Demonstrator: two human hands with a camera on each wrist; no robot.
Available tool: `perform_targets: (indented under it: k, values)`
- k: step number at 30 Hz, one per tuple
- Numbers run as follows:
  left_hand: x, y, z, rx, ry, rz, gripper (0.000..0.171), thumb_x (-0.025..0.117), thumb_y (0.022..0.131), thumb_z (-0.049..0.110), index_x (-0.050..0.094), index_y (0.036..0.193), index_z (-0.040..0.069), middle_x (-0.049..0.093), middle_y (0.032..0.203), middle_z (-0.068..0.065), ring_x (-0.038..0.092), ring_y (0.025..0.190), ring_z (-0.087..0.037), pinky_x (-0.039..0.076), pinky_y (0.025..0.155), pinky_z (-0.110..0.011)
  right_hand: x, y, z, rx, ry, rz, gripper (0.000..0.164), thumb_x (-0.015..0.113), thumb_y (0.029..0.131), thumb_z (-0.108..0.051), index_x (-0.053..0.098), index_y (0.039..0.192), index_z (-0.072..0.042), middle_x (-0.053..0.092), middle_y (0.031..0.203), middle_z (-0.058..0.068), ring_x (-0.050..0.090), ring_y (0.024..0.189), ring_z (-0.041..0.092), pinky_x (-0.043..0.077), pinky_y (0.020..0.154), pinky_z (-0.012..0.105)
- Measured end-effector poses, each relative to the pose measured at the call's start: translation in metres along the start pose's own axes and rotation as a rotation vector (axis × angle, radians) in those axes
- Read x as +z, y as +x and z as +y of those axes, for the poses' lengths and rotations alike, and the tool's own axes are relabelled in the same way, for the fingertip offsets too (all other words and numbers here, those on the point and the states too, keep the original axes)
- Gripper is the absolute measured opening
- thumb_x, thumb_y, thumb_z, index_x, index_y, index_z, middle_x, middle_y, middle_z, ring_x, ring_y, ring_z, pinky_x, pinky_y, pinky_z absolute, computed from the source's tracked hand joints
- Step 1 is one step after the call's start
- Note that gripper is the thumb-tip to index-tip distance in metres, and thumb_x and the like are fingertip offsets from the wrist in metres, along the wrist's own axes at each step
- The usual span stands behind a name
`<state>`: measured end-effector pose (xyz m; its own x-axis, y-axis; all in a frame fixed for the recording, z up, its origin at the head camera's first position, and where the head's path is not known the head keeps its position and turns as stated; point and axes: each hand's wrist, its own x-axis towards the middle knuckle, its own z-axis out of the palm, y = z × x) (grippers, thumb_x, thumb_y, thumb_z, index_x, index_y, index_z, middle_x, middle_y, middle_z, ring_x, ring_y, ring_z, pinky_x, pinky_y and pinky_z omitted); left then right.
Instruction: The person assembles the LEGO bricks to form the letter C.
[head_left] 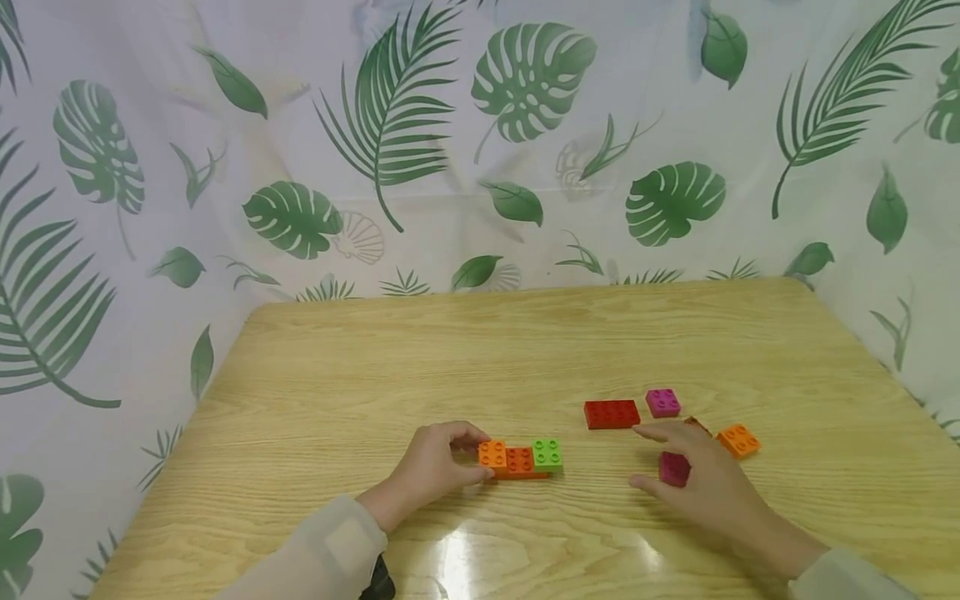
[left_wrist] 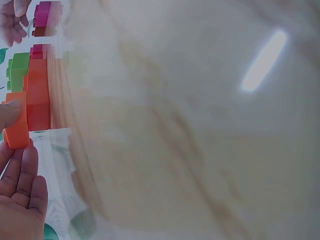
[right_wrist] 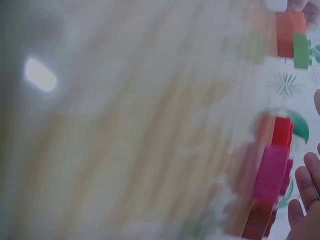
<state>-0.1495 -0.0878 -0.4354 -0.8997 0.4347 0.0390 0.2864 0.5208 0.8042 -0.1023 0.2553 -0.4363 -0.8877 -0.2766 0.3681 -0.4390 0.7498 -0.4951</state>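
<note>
Thumb and fingers of the left hand (head_left: 429, 468) pinch the square orange plastic block (head_left: 492, 452) at one end of a joined row of bricks, while the right hand (head_left: 708, 482) holds nothing, its thumb and fingers spread apart. White cloth printed with green leaves (head_left: 442, 225) hangs beyond the pale wood-grain tabletop (head_left: 375, 358). Well in from the tabletop's far edge, the row lies with its long axis roughly parallel to that edge: a long orange-red plastic brick (head_left: 520, 460) carries the orange block at its left end and a square lime-green plastic block (head_left: 547, 455) at its right, bare studs showing between. Nearer the far edge, a long red plastic brick (head_left: 612, 415) points the same way. Toward the tabletop's right edge are a square magenta block (head_left: 663, 403), a square orange brick (head_left: 738, 442), a dark magenta block (head_left: 674, 470) and a brownish-red block (head_left: 699, 426), the last two partly covered by the right hand.
</note>
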Motion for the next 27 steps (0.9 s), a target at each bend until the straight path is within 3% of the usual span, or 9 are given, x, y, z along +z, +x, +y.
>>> perform_targets:
  k: [9,17,27]
  values:
    - [0.0,0.0,0.0,-0.02,-0.003,-0.01,0.031,0.081,0.077,0.021,0.07,0.105,0.014,0.066,0.101,0.004,0.06,0.092,-0.014,0.05,0.083,-0.035,-0.016,-0.017,0.018,0.029,-0.082,0.01,0.057,0.086,0.07,-0.027,0.064,0.118,-0.005,0.064,0.113,0.014,0.058,0.102,0.039,0.046,0.081,0.06]
    - [0.0,0.0,0.0,0.0,-0.009,-0.01,0.031,0.082,0.076,0.02,0.07,0.104,0.012,0.066,0.101,0.003,0.06,0.091,-0.016,0.05,0.082,-0.035,-0.022,-0.025,0.021,0.112,-0.087,-0.054,0.058,0.082,0.074,-0.032,0.062,0.12,-0.004,0.062,0.115,0.019,0.055,0.104,0.045,0.042,0.085,0.063]
    - [-0.001,0.0,0.001,0.0,-0.011,-0.007,0.031,0.082,0.076,0.017,0.07,0.104,0.01,0.067,0.101,0.001,0.061,0.092,-0.016,0.05,0.083,-0.035,-0.018,-0.028,0.028,0.057,-0.147,-0.025,0.046,0.084,0.073,-0.02,0.066,0.111,-0.004,0.065,0.104,0.018,0.061,0.094,0.041,0.048,0.08,0.057]
